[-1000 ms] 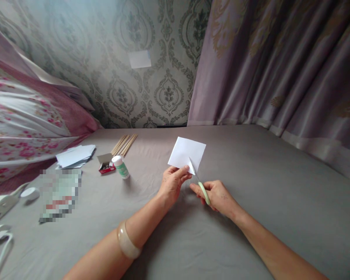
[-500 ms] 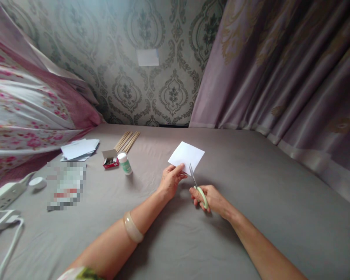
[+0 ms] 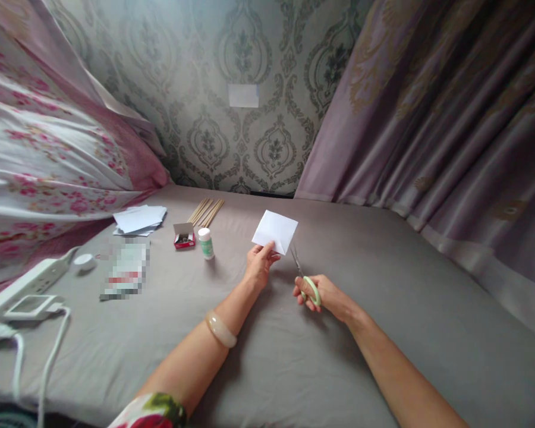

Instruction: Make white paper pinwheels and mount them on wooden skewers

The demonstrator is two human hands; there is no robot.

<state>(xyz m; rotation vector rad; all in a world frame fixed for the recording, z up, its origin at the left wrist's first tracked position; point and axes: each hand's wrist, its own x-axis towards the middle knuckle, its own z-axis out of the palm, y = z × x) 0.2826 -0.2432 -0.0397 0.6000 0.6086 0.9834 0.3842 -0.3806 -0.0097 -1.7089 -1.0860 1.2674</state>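
Note:
My left hand [image 3: 259,264] pinches the lower corner of a small white square of paper [image 3: 276,229] and holds it up above the grey sheet. A pale bangle sits on that forearm. To the right, my right hand [image 3: 321,293] is closed round the green handles of a pair of scissors [image 3: 304,277]. The blades point up towards the paper's lower right edge, a little apart from it.
On the grey bed sheet [image 3: 383,285] lie a glue bottle [image 3: 205,243], an open red box [image 3: 184,236], wooden sticks [image 3: 207,210], a stack of white papers [image 3: 139,219], a tape roll [image 3: 84,262] and a power strip [image 3: 22,285]. Floral bedding is on the left, a curtain on the right.
The scissors have come away from the paper and dropped lower right. Both hands have shifted farther from me, and the view has swung left and down.

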